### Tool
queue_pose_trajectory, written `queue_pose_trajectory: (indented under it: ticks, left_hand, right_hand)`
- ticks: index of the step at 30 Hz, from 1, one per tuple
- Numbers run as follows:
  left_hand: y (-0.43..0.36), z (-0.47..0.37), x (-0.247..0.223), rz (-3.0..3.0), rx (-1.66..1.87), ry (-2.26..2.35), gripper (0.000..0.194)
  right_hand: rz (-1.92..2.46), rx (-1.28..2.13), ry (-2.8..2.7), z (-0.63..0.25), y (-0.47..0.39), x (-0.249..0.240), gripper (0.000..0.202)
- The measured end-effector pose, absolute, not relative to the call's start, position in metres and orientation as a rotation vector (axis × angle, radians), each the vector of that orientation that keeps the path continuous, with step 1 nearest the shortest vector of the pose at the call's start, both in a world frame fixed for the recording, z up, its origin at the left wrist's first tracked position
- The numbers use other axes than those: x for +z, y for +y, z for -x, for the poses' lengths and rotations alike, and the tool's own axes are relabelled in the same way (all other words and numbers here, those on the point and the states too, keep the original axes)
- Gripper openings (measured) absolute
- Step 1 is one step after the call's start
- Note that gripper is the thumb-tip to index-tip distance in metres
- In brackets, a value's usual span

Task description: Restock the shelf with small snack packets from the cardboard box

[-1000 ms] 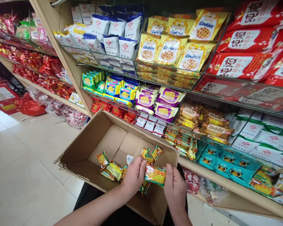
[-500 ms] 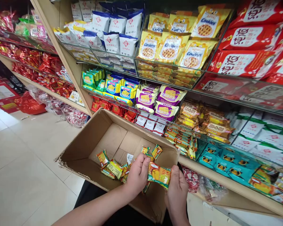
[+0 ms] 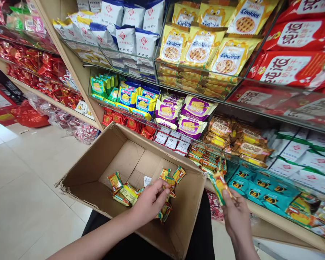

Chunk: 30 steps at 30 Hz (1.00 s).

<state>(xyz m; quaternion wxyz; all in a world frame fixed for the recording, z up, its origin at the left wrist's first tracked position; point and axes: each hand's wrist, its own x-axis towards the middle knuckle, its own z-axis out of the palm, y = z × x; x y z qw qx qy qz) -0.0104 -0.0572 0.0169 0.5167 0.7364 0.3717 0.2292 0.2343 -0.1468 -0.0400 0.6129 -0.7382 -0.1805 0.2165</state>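
My right hand [image 3: 237, 213] grips a small snack packet [image 3: 220, 186] in an orange, yellow and green wrapper, held between thumb and fingers just outside the box's right side. Inside the open cardboard box [image 3: 134, 141], my left hand [image 3: 151, 200] is drawn into a pinch at the loose packets. Whether a packet is between its fingertips is hard to make out. Several like packets lie on the box floor, among them a yellow one [image 3: 130, 194] left of my left hand and another packet [image 3: 179, 174] beyond it. A small white paper [image 3: 147, 180] lies there too. The box rests on my lap.
Shelves ahead hold yellow cookie bags [image 3: 197, 48], red bags [image 3: 295, 68], purple soda biscuit packs [image 3: 192, 126] and teal packs [image 3: 262, 187]. A low bin of similar small packets [image 3: 206, 159] borders the box's far right corner. Tiled floor [image 3: 24, 187] lies left.
Both hands held one packet over the box before. My right hand has carried it right, past the box's edge, while my left hand let go and stays over the loose packets.
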Motion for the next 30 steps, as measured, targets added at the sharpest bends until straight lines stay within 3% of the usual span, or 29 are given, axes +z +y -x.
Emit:
queue_pose_trajectory:
  ticks: [4, 7, 11, 19, 30]
  left_hand:
    - [-0.055, 0.020, 0.003, -1.808, 0.407, 0.895, 0.016]
    - [-0.056, 0.026, 0.002, -1.921, 0.243, 0.882, 0.016]
    - [-0.056, 0.031, 0.003, -1.993, 0.113, 0.900, 0.016]
    - [-0.054, 0.035, -0.008, -2.014, -0.034, 0.981, 0.018]
    - [-0.054, 0.026, 0.004, -2.153, -0.337, 0.915, 0.017]
  right_hand:
    - [1.975, 0.190, -0.642, -0.293, -0.100, -0.064, 0.065]
    - [2.096, 0.111, -0.716, -0.322, -0.059, -0.067, 0.054]
    - [2.236, 0.107, -0.883, -0.351, -0.009, -0.066, 0.032]
    - [2.325, 0.128, -1.174, -0.368, 0.027, -0.076, 0.024]
    - [2.358, 0.010, -1.217, -0.370, 0.029, -0.088, 0.039]
